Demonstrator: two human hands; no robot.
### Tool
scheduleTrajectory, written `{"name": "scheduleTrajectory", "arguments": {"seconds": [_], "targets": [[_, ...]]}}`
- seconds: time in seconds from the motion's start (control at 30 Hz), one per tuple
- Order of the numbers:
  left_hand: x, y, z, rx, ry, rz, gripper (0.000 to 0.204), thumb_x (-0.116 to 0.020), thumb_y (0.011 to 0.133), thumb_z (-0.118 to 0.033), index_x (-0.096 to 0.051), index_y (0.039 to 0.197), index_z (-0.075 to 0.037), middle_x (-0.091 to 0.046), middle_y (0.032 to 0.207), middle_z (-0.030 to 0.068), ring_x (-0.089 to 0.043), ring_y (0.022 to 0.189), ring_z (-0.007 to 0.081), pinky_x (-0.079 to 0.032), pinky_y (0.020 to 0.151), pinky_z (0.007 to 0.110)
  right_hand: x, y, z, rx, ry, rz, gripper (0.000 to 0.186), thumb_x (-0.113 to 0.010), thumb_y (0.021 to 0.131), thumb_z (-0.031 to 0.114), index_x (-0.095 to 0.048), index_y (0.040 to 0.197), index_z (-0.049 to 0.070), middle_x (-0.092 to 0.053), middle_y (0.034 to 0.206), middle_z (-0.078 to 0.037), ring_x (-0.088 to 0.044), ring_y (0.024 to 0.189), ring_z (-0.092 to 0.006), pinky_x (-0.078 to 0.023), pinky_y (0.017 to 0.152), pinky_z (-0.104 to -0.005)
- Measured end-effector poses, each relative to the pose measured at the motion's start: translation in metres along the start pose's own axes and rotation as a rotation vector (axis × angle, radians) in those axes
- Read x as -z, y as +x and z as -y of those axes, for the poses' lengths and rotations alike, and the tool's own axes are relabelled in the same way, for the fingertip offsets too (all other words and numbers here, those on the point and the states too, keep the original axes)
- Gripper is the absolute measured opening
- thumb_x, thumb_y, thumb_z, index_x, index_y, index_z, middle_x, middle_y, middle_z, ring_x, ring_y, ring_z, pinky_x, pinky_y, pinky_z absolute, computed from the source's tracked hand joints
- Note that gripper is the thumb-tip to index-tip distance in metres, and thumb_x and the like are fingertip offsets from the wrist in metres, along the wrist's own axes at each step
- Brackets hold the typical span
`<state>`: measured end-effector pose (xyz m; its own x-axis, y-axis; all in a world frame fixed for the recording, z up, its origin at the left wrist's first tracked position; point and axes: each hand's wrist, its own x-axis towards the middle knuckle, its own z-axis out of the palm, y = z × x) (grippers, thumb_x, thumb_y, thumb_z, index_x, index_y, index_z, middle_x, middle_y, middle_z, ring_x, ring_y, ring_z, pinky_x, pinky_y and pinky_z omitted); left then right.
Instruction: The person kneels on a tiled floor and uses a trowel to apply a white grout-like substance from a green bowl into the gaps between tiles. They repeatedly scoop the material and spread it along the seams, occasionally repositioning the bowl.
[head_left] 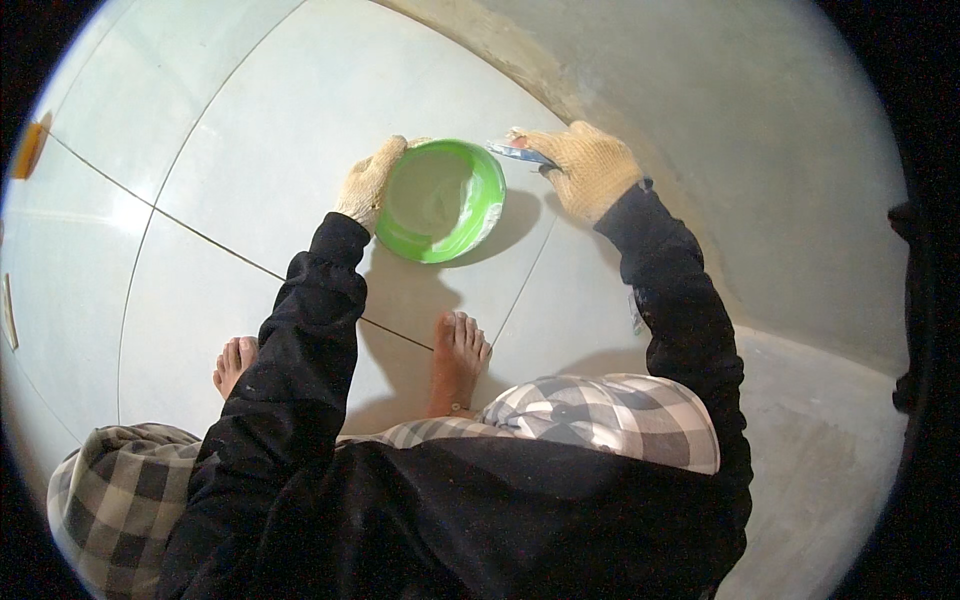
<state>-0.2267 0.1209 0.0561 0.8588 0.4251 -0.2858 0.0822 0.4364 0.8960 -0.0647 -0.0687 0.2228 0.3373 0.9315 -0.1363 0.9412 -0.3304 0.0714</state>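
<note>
My left hand (pixel 368 182), in a cream knitted glove, is closed on the left rim of a bright green round bowl (pixel 428 250). Whitish paste coats the inside of the bowl and smears its right rim. To the right of the bowl, my right hand (pixel 595 172), gloved the same way, is closed round a putty knife (pixel 522 154). Its greyish blade points left toward the bowl's upper right rim, a small gap apart from it; the handle is mostly hidden in the glove.
Large pale tiles (pixel 270 150) with dark joints cover the floor. A bare grey plastered wall (pixel 740 150) curves along the right. Bare feet (pixel 460 350) stand below the bowl. At the far left lies an orange-yellow object (pixel 30 148), partly cut off.
</note>
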Motion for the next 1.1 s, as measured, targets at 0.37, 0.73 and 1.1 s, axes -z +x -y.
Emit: {"name": "scheduleTrajectory", "arguments": {"seconds": [0.37, 0.73, 1.1], "targets": [[0.014, 0.018, 0.032, -0.039, 0.123, -0.129, 0.049, -0.049, 0.099, -0.041, -0.058, 0.127, -0.002, -0.066, 0.118, 0.0104, -0.065, 0.102, 0.0221, -0.050, 0.089, 0.035, -0.027, -0.025, -0.007, -0.108, 0.107, 0.425, 0.042, -0.064, 0.089, 0.022, -0.058, 0.130, 0.022, -0.066, 0.104, -0.019, -0.063, 0.097, -0.0375, -0.050, 0.085, -0.0454], [0.000, 0.036, 0.024, 0.167, -0.063, -0.177, 0.075, -0.052, 0.090, -0.063, -0.063, 0.121, 0.004, -0.067, 0.113, 0.0178, -0.062, 0.103, 0.0253, -0.046, 0.091, 0.034, -0.070, -0.013, -0.009, -0.206, 0.203, 0.267, 0.050, -0.056, 0.088, 0.023, -0.049, 0.138, 0.018, -0.068, 0.102, -0.022, -0.065, 0.091, -0.0412, -0.053, 0.079, -0.0512], [-0.054, 0.019, -0.018, 0.072, 0.496, -0.097, 0.067, -0.043, 0.089, -0.064, -0.066, 0.125, -0.013, -0.070, 0.111, 0.0175, -0.065, 0.106, 0.0301, -0.045, 0.097, 0.038, -0.046, -0.024, 0.007, 0.012, -0.015, 0.047, 0.047, -0.054, 0.088, 0.007, -0.054, 0.134, 0.015, -0.057, 0.132, -0.014, -0.060, 0.112, -0.0329, -0.051, 0.091, -0.0434]]}}
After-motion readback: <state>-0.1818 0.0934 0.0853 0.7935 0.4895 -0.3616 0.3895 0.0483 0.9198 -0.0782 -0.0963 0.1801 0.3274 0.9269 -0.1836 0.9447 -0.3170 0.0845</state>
